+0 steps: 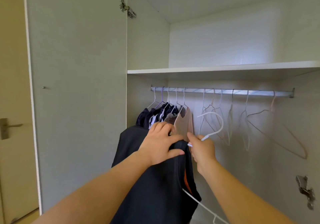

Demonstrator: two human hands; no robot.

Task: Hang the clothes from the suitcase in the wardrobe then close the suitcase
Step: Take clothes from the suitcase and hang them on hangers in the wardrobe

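In the head view, an open wardrobe (242,42) filled the frame, its door (78,85) swung out at the left and a white shelf (216,69) crossing the middle. Below the shelf ran a metal rail (223,91). At the rail's left end hung a tight cluster of dark, striped and beige garments (166,116); to the right hung several empty wire hangers (277,133), spaced apart. In the lower centre, the left hand (161,146) lay with fingers spread and curled over the collar of a dark navy garment (155,189), gripping the fabric. The right hand (201,148), just beside it, pinched the neck of a white hanger (213,127), whose hook curved up below the rail, not on it. The hanger's lower wire showed beneath the garment at the lower centre.
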